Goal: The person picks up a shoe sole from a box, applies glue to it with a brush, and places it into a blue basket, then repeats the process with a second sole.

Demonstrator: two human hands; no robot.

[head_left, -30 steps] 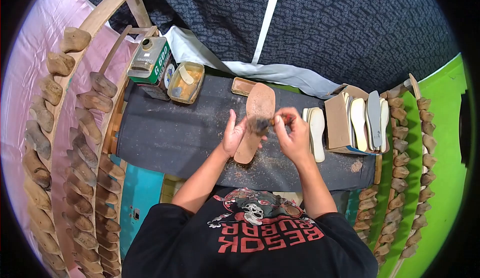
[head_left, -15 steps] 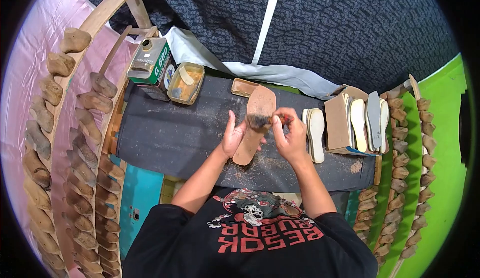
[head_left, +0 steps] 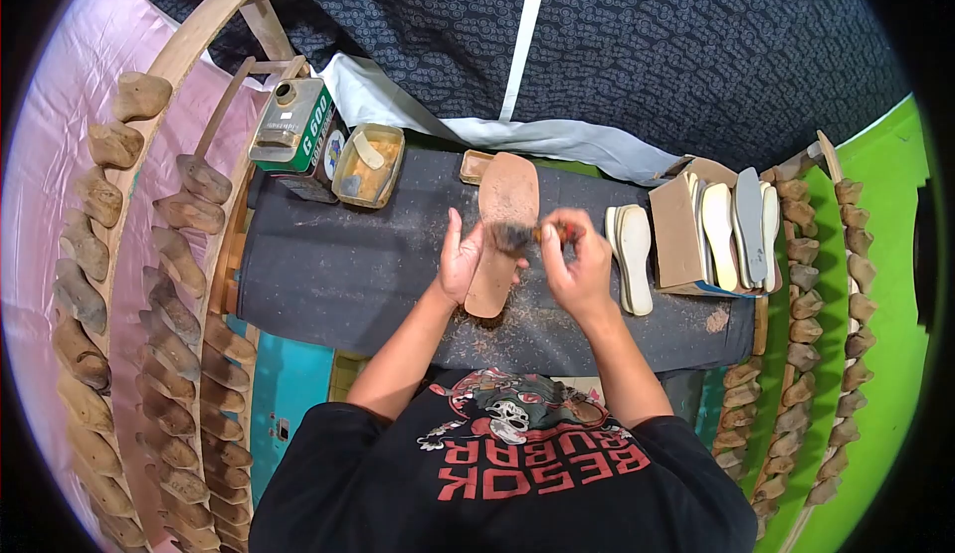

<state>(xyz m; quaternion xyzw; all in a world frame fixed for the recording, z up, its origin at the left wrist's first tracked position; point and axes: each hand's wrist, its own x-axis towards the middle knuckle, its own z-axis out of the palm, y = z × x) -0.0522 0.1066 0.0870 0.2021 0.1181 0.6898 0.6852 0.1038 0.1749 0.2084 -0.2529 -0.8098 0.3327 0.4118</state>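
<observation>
My left hand holds a brown shoe sole from its left side, thumb pointing up and fingertips showing past the right edge. The sole is tilted a little, its wider end toward the back of the table. Pinched in my right hand is a small brush with dark bristles and a reddish handle. Its bristles touch the middle of the sole. Crumbs and dust are scattered on the dark tabletop beneath.
At the back left stand a green-labelled metal can and a tub with orange-brown residue. A small tray sits behind the sole. Pale insoles lie to the right, beside a cardboard box of insoles. Racks of wooden shoe lasts flank both sides.
The sole has turned slightly more upright, its far end swinging left. The brush remains at the sole's middle, its bristles less blurred. The whole view has shifted a little.
</observation>
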